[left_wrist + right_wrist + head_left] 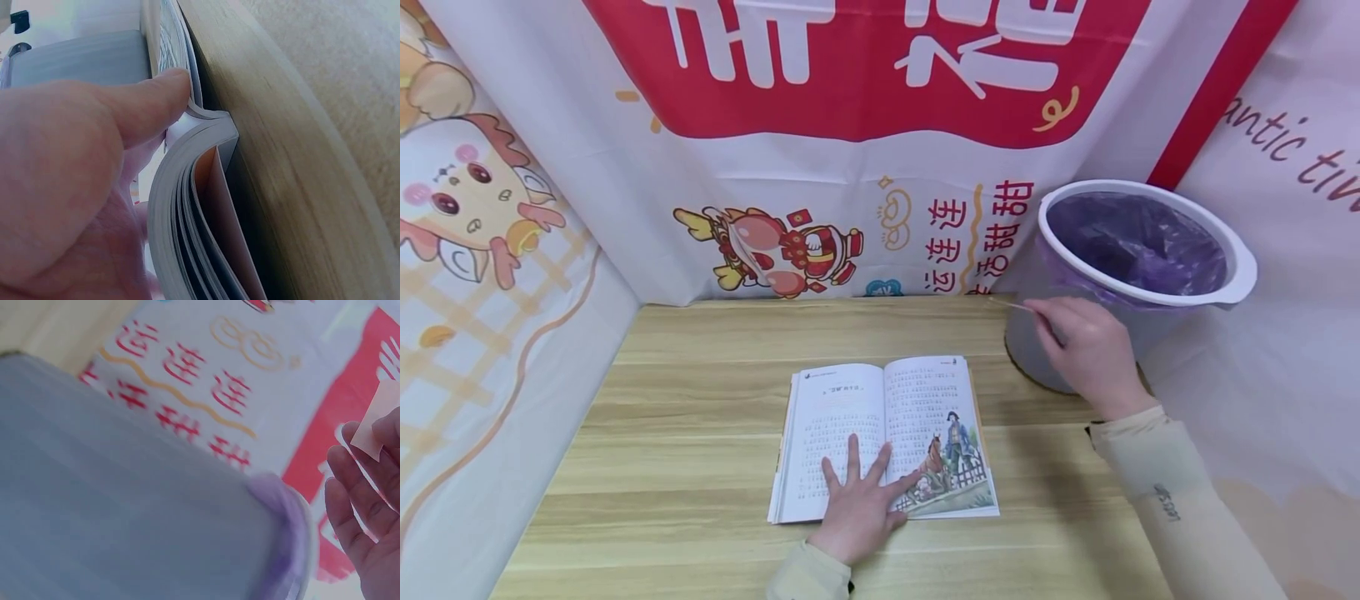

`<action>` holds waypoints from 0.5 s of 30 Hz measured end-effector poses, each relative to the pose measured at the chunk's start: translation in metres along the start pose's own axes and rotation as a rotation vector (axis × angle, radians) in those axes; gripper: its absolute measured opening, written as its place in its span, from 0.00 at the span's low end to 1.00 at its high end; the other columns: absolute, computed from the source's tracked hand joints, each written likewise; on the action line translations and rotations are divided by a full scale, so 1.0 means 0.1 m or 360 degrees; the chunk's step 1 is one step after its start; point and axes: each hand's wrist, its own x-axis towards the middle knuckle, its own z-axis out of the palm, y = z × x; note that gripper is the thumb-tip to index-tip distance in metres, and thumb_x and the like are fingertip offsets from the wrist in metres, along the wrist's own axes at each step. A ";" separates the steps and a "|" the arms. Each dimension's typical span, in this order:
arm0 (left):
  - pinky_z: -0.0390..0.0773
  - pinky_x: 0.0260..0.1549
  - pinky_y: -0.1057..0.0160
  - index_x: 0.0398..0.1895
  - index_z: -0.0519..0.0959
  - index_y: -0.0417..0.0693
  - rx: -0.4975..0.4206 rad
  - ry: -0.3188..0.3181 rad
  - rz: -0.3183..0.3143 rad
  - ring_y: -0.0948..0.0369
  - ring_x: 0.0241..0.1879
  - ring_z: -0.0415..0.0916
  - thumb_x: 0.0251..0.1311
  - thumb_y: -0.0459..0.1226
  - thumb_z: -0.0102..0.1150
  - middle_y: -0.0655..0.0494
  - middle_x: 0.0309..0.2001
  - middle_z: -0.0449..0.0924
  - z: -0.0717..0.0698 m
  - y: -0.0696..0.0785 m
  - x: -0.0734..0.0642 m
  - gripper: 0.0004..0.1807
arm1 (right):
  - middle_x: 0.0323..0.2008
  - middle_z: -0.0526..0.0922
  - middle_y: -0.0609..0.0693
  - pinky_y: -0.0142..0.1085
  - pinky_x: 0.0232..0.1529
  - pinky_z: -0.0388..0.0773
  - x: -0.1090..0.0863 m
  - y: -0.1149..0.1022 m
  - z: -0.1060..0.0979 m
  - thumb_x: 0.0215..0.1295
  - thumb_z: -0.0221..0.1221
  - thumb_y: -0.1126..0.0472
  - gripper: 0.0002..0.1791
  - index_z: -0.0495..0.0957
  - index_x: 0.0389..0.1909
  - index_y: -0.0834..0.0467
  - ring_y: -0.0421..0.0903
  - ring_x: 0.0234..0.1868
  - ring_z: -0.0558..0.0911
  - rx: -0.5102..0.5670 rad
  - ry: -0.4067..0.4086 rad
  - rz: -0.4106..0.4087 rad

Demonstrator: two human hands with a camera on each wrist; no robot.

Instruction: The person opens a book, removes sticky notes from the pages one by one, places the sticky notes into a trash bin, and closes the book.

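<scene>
An open book (917, 392) lies on the wooden table, its right page showing a drawing of a person beside a brown animal. My left hand (853, 508) rests across the lower middle of both pages with fingers spread. Seen from the left wrist, the thumb (153, 103) lies over the page edges near the spine. Just in front of the bin's near rim, my right hand (1090, 350) pinches a small pale orange piece of paper (377, 422) between thumb and fingers. That paper shows only as a thin edge in the head view.
A grey bin (1037, 350) with a white rim and a purple plastic liner (1150, 233) stands at the table's back right. Printed cloth (820, 167) hangs behind the table and along both sides. Bare wooden tabletop (685, 450) extends left of the book.
</scene>
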 end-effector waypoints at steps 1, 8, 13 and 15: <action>0.38 0.54 0.16 0.69 0.67 0.80 0.0000 0.0001 0.0000 0.28 0.72 0.32 0.61 0.56 0.60 0.49 0.76 0.53 0.00 0.00 0.00 0.31 | 0.36 0.87 0.57 0.51 0.41 0.80 0.03 0.00 -0.06 0.59 0.63 0.69 0.12 0.86 0.44 0.62 0.57 0.37 0.84 -0.0009 0.0015 -0.0001; 0.37 0.54 0.16 0.69 0.68 0.80 0.0007 -0.0004 -0.0002 0.28 0.72 0.31 0.61 0.56 0.60 0.49 0.76 0.53 0.00 0.00 0.00 0.31 | 0.39 0.87 0.58 0.54 0.43 0.80 0.21 0.07 -0.38 0.60 0.63 0.69 0.14 0.85 0.47 0.62 0.58 0.39 0.84 -0.0068 0.0085 0.0076; 0.37 0.54 0.16 0.69 0.68 0.80 0.0008 0.0005 0.0002 0.28 0.72 0.31 0.61 0.57 0.60 0.49 0.76 0.53 0.01 -0.01 0.00 0.31 | 0.41 0.87 0.60 0.53 0.49 0.80 0.30 0.20 -0.53 0.64 0.62 0.67 0.13 0.85 0.49 0.62 0.59 0.42 0.85 -0.0161 0.0100 0.0169; 0.37 0.54 0.16 0.69 0.68 0.80 0.0008 0.0008 0.0003 0.29 0.72 0.32 0.61 0.57 0.60 0.49 0.76 0.53 0.02 -0.01 0.00 0.31 | 0.41 0.87 0.61 0.53 0.51 0.79 0.33 0.27 -0.57 0.63 0.63 0.67 0.13 0.85 0.49 0.63 0.61 0.42 0.85 -0.0181 0.0116 0.0222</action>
